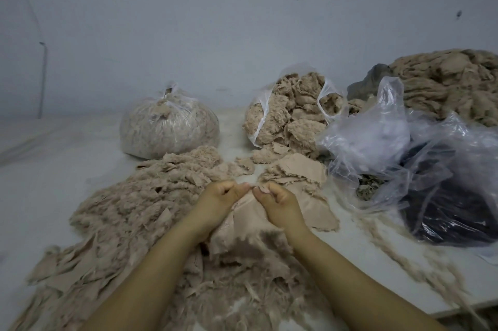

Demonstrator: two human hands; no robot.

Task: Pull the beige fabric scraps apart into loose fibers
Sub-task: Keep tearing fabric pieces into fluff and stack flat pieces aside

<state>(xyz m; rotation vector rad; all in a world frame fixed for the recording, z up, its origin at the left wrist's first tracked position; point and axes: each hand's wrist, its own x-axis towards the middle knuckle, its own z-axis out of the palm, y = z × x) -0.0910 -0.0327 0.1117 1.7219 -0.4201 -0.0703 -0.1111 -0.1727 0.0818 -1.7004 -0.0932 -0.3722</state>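
Observation:
A beige fabric scrap [244, 225] hangs between my two hands at the centre of the view. My left hand [219, 197] pinches its top edge with curled fingers. My right hand [277, 201] pinches the same edge a few centimetres to the right. The scrap's lower edge is frayed into loose threads. A broad heap of beige fibers and scraps [129, 212] covers the white surface to the left and below my arms. More flat scraps [296, 171] lie just beyond my hands.
A tied clear bag of fibers [168, 128] stands at the back left. An open clear bag of scraps [291, 112] spills forward at the back centre. Crumpled clear plastic [377, 136] over a dark bag [444, 212] sits on the right. A large beige pile [447, 82] rises behind it.

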